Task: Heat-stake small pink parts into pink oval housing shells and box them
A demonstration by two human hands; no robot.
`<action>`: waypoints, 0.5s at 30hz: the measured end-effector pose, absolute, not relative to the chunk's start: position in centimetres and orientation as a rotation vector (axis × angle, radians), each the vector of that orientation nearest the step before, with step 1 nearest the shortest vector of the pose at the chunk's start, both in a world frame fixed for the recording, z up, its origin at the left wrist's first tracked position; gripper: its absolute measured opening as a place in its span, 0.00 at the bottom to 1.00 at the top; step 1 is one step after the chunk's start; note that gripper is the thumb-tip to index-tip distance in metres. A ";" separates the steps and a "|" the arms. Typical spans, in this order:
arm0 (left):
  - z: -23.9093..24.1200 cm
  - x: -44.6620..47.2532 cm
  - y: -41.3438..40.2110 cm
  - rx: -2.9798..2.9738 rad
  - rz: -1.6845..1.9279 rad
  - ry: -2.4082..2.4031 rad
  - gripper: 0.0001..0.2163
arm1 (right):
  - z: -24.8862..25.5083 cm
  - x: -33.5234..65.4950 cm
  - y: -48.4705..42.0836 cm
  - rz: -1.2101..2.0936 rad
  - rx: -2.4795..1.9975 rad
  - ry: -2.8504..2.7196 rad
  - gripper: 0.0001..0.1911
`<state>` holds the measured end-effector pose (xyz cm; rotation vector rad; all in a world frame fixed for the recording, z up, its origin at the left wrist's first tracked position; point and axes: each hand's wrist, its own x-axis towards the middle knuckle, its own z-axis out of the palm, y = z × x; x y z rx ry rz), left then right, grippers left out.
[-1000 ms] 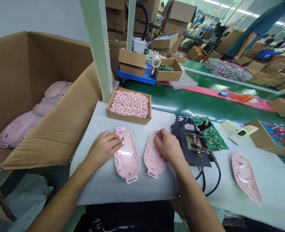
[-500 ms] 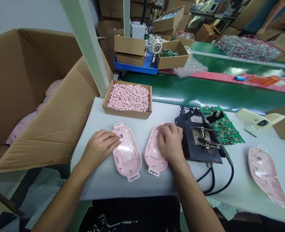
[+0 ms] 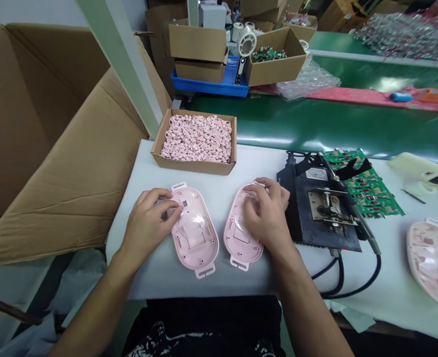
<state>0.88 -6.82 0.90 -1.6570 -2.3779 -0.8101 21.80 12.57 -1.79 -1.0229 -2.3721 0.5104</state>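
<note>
Two pink oval plastic shells lie side by side, hollow side up, on the white table. My left hand point(image 3: 150, 223) rests on the upper left edge of the left shell point(image 3: 195, 233), with its fingers curled and its fingertips pressing on the rim. My right hand point(image 3: 266, 213) covers the upper part of the right shell point(image 3: 239, 237); its fingers are bent and pinched together over the inside. Whatever small part either hand may hold is hidden. Just behind the shells stands a small cardboard tray point(image 3: 189, 163) heaped with small pink pieces.
A black press fixture point(image 3: 321, 213) with dark cables stands right of my right hand, with green circuit boards point(image 3: 367, 186) behind it. A third pink shell point(image 3: 432, 258) lies far right. A big open carton point(image 3: 55, 148) stands left. A green conveyor point(image 3: 315, 126) and more boxes run behind.
The view has tilted down and moved closer. My left fingers have curled up onto the left shell's rim. My right hand stays on the right shell, its fingers shifting slightly.
</note>
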 end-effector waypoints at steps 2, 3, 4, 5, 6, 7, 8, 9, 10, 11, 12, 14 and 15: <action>1.1 0.9 -6.7 -1.615 -0.863 -2.400 0.06 | -1.9 21.8 12.7 0.551 -1.028 -2.348 0.12; 1.1 0.8 -6.6 -1.589 -0.889 -2.439 0.05 | -2.0 21.9 12.8 0.579 -1.027 -2.327 0.13; 1.1 0.7 -6.6 -1.562 -0.911 -2.504 0.06 | -2.1 21.9 13.0 0.611 -1.020 -2.305 0.14; 1.1 0.4 -6.5 -1.544 -0.921 -2.588 0.08 | -2.2 21.9 13.1 0.643 -1.009 -2.282 0.15; 1.1 0.2 -6.4 -1.534 -0.923 -2.678 0.12 | -2.2 21.9 13.2 0.676 -0.993 -2.262 0.16; 1.0 0.0 -6.2 -1.527 -0.927 -2.758 0.16 | -2.2 21.9 13.3 0.708 -0.974 -2.244 0.18; 0.9 -0.2 -6.0 -1.518 -0.945 -2.819 0.19 | -2.2 21.9 13.4 0.743 -0.952 -2.229 0.18; 0.8 -0.4 -5.8 -1.509 -0.981 -2.858 0.22 | -2.2 21.9 13.4 0.777 -0.932 -2.215 0.19; 0.8 -0.4 -5.5 -1.505 -1.029 -2.881 0.24 | -2.1 21.9 13.4 0.811 -0.917 -2.205 0.20; 0.7 -0.3 -5.2 -1.512 -1.081 -2.892 0.26 | -2.0 21.9 13.4 0.842 -0.905 -2.199 0.20; 0.7 -0.1 -4.9 -1.526 -1.132 -2.898 0.28 | -2.0 21.9 13.4 0.869 -0.898 -2.196 0.20; 0.6 0.5 -4.3 -1.556 -1.223 -2.898 0.28 | -1.9 21.8 13.3 0.906 -0.890 -2.196 0.19; 0.5 0.7 -4.2 -1.557 -1.273 -2.895 0.28 | -1.9 21.8 13.3 0.921 -0.886 -2.197 0.18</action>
